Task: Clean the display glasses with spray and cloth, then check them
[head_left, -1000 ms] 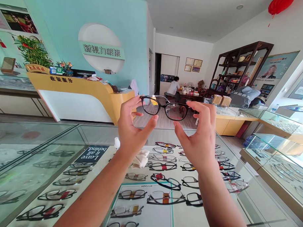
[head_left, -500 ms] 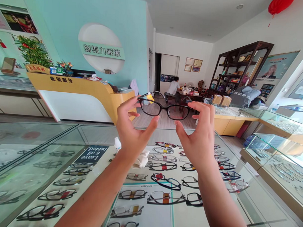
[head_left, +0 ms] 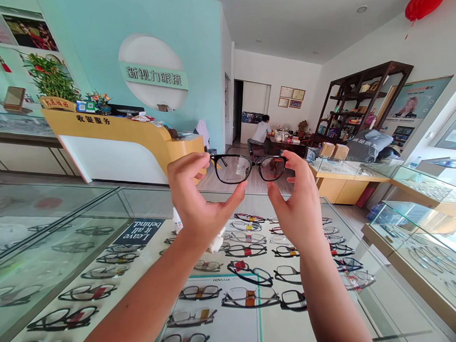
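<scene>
A pair of black-rimmed eyeglasses (head_left: 254, 163) hangs in mid-air above the glass display case (head_left: 148, 201), held between two bare hands, the lenses facing along the line of sight and faint print along the bottom of one. The left hand (head_left: 197, 192) pinches the frame's left end with its fingertips, its thumb reaching under the lower rim; the right hand (head_left: 298, 198) pinches the other end, thumb likewise below its lens. Whether either thumb actually presses on the rim, I can't tell. Inside the display case lie rows of tagged spectacle frames (head_left: 247, 250) and, at its far left, a dark card (head_left: 141, 231) reading "Leave it all behind." A crumpled white cloth (head_left: 215, 243) and a small white bottle (head_left: 179, 221), both partly hidden by the left arm, show against the case's far half. Beyond the case, to its left, stands the yellow cashier counter (head_left: 139, 130); straight past it a person in a pale top (head_left: 261, 131) is at a cluttered table, and a dark wooden shelf unit (head_left: 355, 98) rises beyond its right.
</scene>
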`<state>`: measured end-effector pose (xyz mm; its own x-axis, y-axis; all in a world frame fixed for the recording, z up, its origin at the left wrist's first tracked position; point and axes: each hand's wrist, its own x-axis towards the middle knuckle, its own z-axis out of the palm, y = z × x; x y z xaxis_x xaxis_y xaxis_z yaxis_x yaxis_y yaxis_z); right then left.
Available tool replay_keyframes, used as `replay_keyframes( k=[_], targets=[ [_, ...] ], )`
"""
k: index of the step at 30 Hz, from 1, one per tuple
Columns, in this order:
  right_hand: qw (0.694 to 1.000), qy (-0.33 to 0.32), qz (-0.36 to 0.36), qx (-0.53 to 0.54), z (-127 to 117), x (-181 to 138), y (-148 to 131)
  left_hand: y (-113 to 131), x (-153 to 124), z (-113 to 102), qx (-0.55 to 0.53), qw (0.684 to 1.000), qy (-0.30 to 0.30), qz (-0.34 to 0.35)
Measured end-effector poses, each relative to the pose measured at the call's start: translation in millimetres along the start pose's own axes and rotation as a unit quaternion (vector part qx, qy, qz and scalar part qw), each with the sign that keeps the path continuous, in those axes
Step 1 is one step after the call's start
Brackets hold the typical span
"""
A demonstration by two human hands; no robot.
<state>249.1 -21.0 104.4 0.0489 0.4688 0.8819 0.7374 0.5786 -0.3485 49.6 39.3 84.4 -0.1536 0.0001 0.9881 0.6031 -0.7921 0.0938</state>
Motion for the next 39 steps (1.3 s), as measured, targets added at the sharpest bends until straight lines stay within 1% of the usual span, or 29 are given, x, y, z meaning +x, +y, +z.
replay_keyframes(
  k=[5,9,12,16,19,23,26,30,32,36,39],
  targets=[
    [1.000,0.000,0.002,0.006,0,0,0,2,1,-1,-0.012,1.000,0.008,-0.005],
    [1.000,0.001,0.008,0.008,0,0,-1,2,0,0,-0.004,1.000,0.005,-0.009],
    [1.000,0.002,0.007,0.007,0,1,-2,-1,0,1,-0.018,1.000,0.000,-0.008],
    [1.000,0.017,-0.015,0.011,-1,2,-4,-8,0,5,-0.076,0.995,-0.023,-0.067],
    [0.999,0.026,-0.029,0.013,-2,3,-5,-14,-2,8,-0.094,0.989,-0.039,-0.105],
    [0.999,0.029,-0.033,0.016,-3,4,-6,-18,-4,10,-0.097,0.988,-0.045,-0.115],
    [0.999,0.030,-0.035,0.011,-2,4,-5,-16,-3,10,-0.097,0.987,-0.044,-0.117],
    [0.999,0.030,-0.037,0.016,0,3,-4,-13,-2,9,-0.108,0.983,-0.060,-0.137],
    [0.999,0.030,-0.028,0.025,2,2,-2,-13,-2,10,-0.109,0.981,-0.059,-0.149],
    [0.998,0.030,0.011,0.051,4,0,1,-13,-6,12,-0.112,0.974,-0.061,-0.184],
    [0.996,0.022,0.041,0.070,5,0,3,-9,-8,13,-0.095,0.979,-0.046,-0.175]
  ],
)
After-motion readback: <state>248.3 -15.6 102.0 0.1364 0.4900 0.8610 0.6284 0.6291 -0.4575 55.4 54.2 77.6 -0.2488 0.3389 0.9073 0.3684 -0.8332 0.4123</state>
